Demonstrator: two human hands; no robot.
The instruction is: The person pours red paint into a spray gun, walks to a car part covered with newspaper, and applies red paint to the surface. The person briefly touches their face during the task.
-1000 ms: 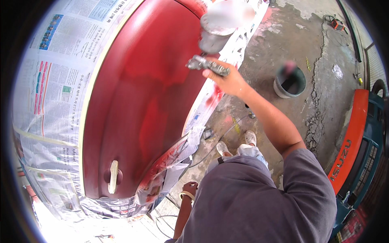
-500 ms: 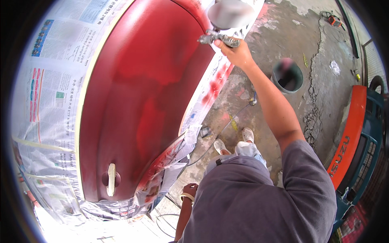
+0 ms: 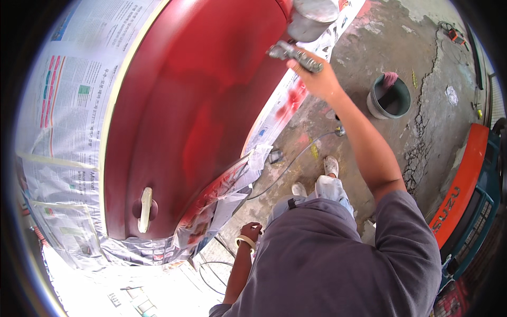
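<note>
My right hand [image 3: 318,79] is wrapped round a metal spray gun [image 3: 293,55] with a grey paint cup [image 3: 312,18]. The gun is held over the right edge of a red car door [image 3: 174,121], its front end toward the door. Wet bright red lies in the door's middle, darker red toward its lower and left parts. The door handle [image 3: 144,210] is covered with cream tape. My left hand [image 3: 250,231], wearing a pale wristband, hangs low beside my body near the door's lower corner; its fingers are loosely bent and apart, with nothing visible in them.
Taped newspaper and plastic sheeting [image 3: 74,105] surround the door. An air hose [image 3: 296,168] crosses the concrete near my feet. To the right stand a bucket [image 3: 389,96] with a pink rag over its rim, and an orange-and-teal vehicle front panel [image 3: 459,185].
My view has shifted, so the door sits higher in it. My right hand, still gripping the spray gun, has come slightly nearer along the door's edge. My left hand stays low.
</note>
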